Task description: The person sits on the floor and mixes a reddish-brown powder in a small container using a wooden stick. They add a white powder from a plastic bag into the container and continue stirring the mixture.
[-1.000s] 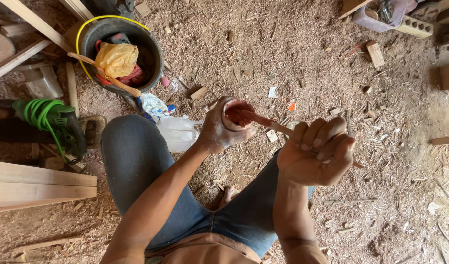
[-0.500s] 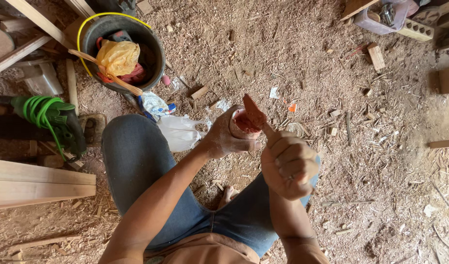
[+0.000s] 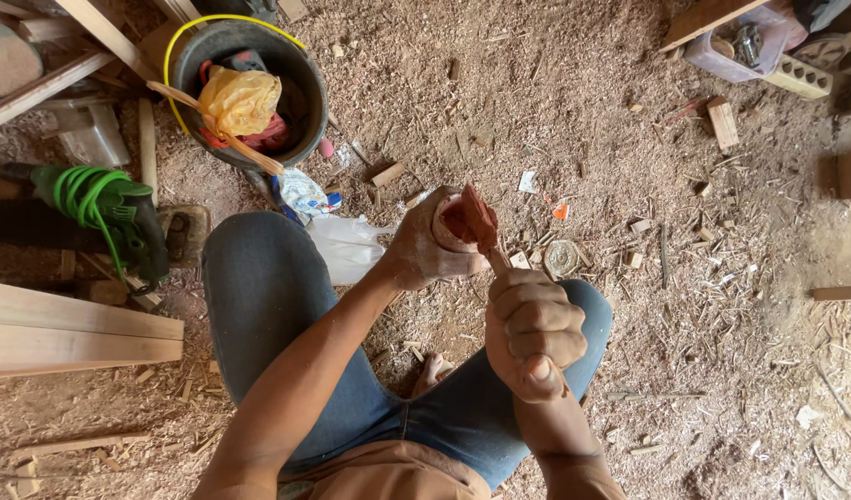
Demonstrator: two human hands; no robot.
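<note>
- The left hand (image 3: pixel 424 252) is wrapped around a small round container (image 3: pixel 444 227), held above the knees; reddish-brown paste fills its mouth
- The right hand (image 3: pixel 534 331) is clenched in a fist around a wooden stick (image 3: pixel 493 256), whose flat tip, coated in a thick red lump (image 3: pixel 471 218), sits at the container's opening
- A black bucket (image 3: pixel 300 109) with a yellow rim stands beyond the left knee, holding a crumpled yellow bag (image 3: pixel 239 100), red cloth and a wooden handle
- A green power tool (image 3: pixel 120 215) with a coiled green cord lies beside pale planks (image 3: pixel 69 331)
- A white plastic bag (image 3: pixel 348 246) lies on the floor (image 3: pixel 722 370) of loose sawdust, chips and offcuts
</note>
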